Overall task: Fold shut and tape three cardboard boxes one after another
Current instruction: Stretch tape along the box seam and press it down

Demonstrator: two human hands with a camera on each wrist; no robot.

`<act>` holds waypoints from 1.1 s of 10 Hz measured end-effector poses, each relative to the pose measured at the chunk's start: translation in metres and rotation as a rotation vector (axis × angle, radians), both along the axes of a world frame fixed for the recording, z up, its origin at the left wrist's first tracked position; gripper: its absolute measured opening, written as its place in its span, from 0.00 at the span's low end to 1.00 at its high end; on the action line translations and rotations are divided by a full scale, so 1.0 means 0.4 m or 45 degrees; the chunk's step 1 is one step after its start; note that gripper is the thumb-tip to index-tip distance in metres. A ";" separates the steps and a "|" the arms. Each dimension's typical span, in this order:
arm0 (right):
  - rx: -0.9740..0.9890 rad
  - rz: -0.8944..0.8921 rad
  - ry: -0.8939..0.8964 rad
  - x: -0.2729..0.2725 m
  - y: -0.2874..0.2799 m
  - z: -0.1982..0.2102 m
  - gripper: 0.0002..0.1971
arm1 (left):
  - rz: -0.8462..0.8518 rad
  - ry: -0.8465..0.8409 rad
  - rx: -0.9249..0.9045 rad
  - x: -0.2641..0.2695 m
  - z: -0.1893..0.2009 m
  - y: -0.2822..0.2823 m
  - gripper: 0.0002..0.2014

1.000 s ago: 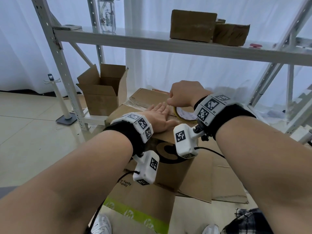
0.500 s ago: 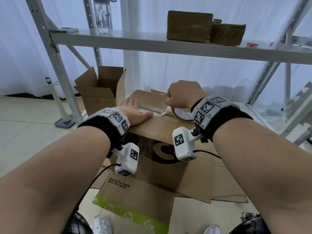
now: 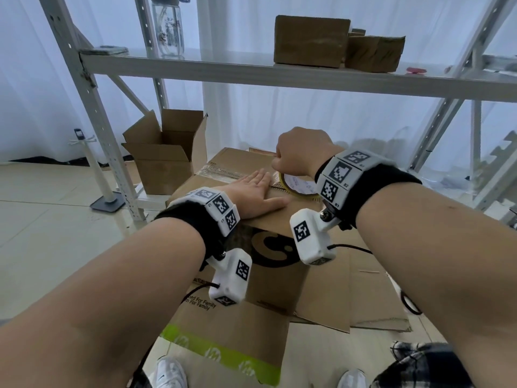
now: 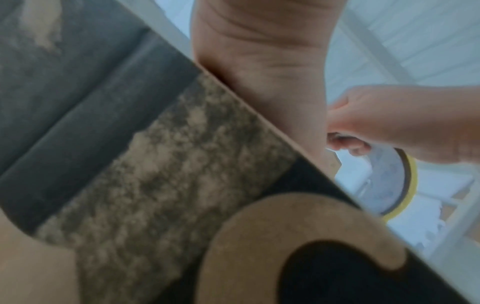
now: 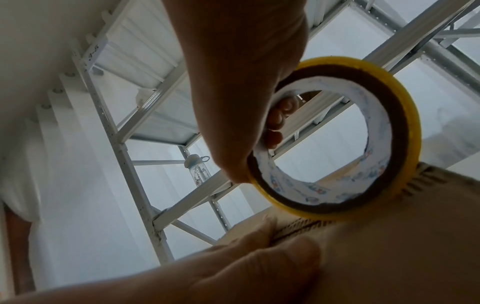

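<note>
**Left palm flat on box top, right hand gripping tape roll at the seam**

Closed cardboard box [image 3: 251,219] sits on flattened cardboard [image 3: 372,298] on the floor, below the metal shelf [image 3: 251,71]. Black printed logo on the box's near side. Its top flaps are folded down; a strip of clear tape [image 3: 223,172] runs along the seam at the far-left part of the top.

Left hand [image 3: 256,193] lies palm-down on the box top, fingers straight and together, pressing on the seam just left of the tape roll. Left wrist view is mostly blurred box print, so finger detail there can't be read.

Right hand [image 3: 303,155] is fisted over the tape roll [image 3: 298,186], fingers curled through the core, thumb outside. Right wrist view shows the fingertips [image 5: 278,123] inside the white core and the roll's yellow rim [image 5: 389,92] touching the box top at the corrugated flap edge. Roll stands upright on edge, right of the left hand, near the box's right end. Tape probably runs from roll to seam, but the stretch is hidden by the hands.

Open cardboard box [image 3: 165,155] with flaps up stands left of the taped box, behind the shelf upright. 2 small closed boxes [image 3: 310,42] sit on the shelf above, touching each other. Clear water bottle [image 3: 167,26] on the shelf, further left. Green-striped flat cardboard [image 3: 223,351] lies in front of the box, by white shoes [image 3: 170,373].
</note>
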State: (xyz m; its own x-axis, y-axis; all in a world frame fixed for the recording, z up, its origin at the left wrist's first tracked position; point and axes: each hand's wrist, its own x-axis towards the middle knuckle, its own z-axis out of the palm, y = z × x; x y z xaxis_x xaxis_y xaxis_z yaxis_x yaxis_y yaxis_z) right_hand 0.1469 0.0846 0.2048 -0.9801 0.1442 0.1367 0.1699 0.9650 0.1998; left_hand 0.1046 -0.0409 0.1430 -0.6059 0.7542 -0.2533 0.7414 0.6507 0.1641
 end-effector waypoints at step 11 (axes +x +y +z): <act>-0.442 -0.357 -0.161 0.123 0.151 -0.059 0.14 | -0.004 0.046 -0.058 0.005 0.002 0.016 0.43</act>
